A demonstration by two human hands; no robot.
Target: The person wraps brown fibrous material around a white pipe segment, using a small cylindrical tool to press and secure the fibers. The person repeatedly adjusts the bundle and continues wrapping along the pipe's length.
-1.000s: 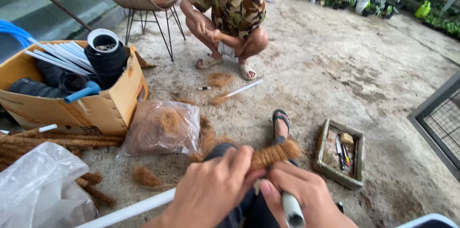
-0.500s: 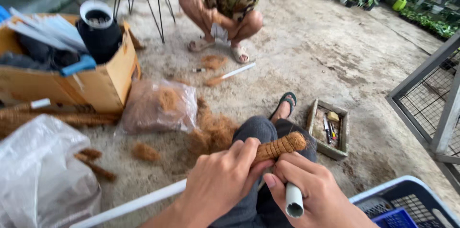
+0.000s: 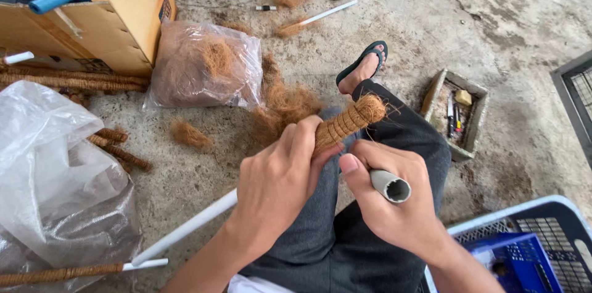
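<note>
Your left hand [image 3: 280,176] is wrapped tight around the brown coir-wrapped stick [image 3: 346,122], which angles up-right over your knee. Your right hand [image 3: 394,210] is nearer you, fingers closed round a short grey plastic pipe [image 3: 390,186].

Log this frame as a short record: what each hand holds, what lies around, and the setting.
left hand: wrapped around a coir-wound stick
right hand: holds a short grey pipe, open end showing
lap: grey trousers
left side: cardboard box, bag of coir fibre, clear plastic bag
right side: small wooden tray, blue crate
ground: concrete floor
</note>
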